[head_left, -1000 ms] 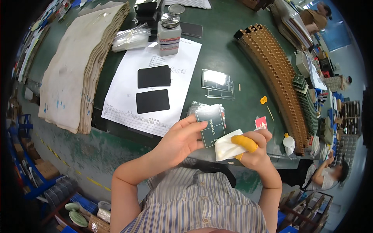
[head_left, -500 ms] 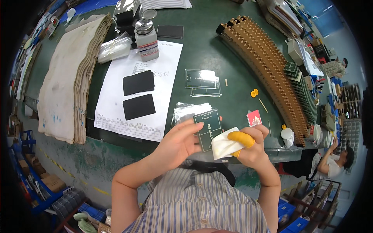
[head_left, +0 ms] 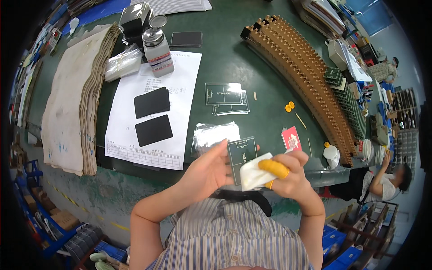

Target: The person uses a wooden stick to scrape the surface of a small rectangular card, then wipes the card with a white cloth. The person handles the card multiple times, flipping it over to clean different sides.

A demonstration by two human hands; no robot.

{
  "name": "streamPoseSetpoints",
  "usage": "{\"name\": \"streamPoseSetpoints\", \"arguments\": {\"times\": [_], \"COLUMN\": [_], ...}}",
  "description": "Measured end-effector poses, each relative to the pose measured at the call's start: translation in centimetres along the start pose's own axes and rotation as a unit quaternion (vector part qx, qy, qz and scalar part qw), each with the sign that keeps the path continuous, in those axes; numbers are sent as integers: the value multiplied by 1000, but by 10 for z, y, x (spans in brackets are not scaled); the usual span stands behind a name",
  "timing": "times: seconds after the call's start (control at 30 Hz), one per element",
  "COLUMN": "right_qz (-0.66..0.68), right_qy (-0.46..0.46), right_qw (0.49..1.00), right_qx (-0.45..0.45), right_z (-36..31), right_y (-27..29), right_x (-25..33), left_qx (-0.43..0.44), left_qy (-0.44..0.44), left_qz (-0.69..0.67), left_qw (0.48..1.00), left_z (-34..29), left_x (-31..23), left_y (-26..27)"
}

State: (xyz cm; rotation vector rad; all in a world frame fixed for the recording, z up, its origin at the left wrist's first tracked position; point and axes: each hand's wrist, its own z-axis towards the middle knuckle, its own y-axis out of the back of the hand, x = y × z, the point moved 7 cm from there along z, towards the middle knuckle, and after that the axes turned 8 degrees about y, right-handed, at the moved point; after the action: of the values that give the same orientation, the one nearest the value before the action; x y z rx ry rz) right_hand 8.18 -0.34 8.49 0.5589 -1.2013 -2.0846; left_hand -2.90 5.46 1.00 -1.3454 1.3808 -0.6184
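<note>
My left hand [head_left: 208, 170] grips a dark green card [head_left: 238, 152] with white pitch-like lines by its edges, tilted upright near the table's front edge. In my right hand [head_left: 290, 175], which wears yellow finger cots, a folded white cloth [head_left: 254, 174] lies against the card's lower right part and hides it. Beyond the left hand lies a pile of clear plastic sleeves [head_left: 216, 135]. Farther off, similar green cards [head_left: 223, 93] are stacked on the table. A red card [head_left: 291, 137] lies just past my right hand.
On the left, black cards [head_left: 152, 102] lie on a printed sheet [head_left: 180, 130], below a pump bottle [head_left: 158, 56] and beside a thick cloth stack [head_left: 72, 103]. Slotted brown racks [head_left: 297, 67] curve along the right, with yellow finger cots [head_left: 289, 106] nearby. Another person [head_left: 384, 180] sits at right.
The white cloth has moved slightly left and down over the card, covering more of its lettering. The left thumb has shifted to the card's edge. The whole view has shifted slightly.
</note>
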Motion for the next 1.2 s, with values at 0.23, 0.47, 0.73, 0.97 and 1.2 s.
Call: {"name": "streamPoseSetpoints", "arguments": {"times": [0.23, 0.47, 0.73, 0.97, 1.2], "right_qz": [-16, -60, -22, -53, -38], "right_qy": [-17, -64, -40, -66, -62], "right_qw": [1000, 996, 999, 996, 997], "right_qx": [15, 8, -4, 16, -5], "right_z": [12, 0, 11, 5, 8], "right_y": [-4, -3, -7, 2, 0], "right_x": [-7, -15, -7, -13, -12], "left_qx": [-35, -48, -52, -2, -31], "left_qy": [27, 18, 22, 10, 26], "left_qz": [20, 42, 67, 40, 136], "left_qw": [999, 998, 996, 999, 990], "left_z": [4, -1, 3, 2, 2], "left_x": [16, 12, 17, 17, 20], "left_y": [12, 13, 8, 9, 8]}}
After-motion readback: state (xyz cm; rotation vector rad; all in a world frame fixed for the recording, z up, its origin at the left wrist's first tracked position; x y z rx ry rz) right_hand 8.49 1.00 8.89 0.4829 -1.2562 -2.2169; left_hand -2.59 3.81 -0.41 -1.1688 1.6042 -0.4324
